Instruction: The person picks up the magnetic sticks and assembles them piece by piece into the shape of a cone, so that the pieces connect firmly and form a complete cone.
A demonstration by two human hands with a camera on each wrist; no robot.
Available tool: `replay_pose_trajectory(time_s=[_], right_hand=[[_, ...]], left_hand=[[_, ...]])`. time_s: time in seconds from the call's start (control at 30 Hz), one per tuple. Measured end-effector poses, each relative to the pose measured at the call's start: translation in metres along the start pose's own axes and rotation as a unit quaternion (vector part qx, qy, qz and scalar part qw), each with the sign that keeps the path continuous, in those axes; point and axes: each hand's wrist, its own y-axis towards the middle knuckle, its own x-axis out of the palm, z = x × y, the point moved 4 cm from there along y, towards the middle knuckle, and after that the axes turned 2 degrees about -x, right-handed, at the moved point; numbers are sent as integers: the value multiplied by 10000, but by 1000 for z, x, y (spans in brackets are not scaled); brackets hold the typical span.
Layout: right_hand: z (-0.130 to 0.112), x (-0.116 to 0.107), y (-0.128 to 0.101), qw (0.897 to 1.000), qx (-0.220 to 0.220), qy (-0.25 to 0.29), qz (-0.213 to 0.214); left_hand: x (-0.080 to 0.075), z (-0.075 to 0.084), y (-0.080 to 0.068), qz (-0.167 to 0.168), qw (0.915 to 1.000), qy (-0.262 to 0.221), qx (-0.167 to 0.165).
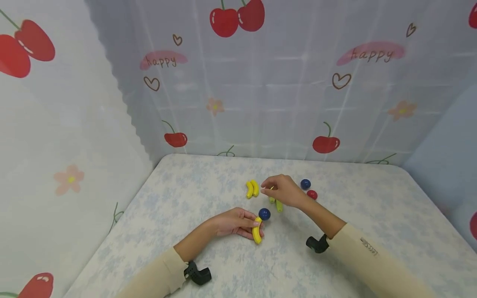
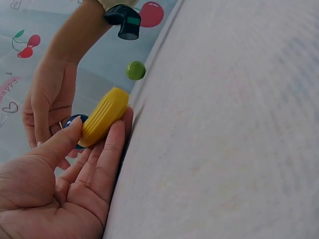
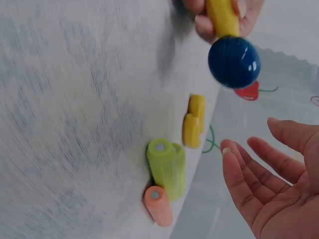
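Fingers pinching yellow banana piece, blue ball half hidden

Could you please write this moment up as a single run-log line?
left hand: grips yellow curved piece | right hand: open, above green pieces | blue ball: on table near left fingers

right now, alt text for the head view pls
Left hand pinches a yellow curved piece on the table beside a blue ball. Right hand hovers over green pieces, near two more yellow pieces.
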Motion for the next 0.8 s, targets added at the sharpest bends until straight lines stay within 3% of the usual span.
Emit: replay_pose_trajectory(time_s=[0.3,0.6,0.8], right_hand=[[10,1,30,9989,-17,-476,2],[16,16,52,9972,99,-727,-121],[21,28,63,9952,497,-793,-270]], left_hand=[[0,0,0,-49,10000,15,-29],[1,1,0,-205,9997,33,99],[1,1,-1,-239,9996,80,82]])
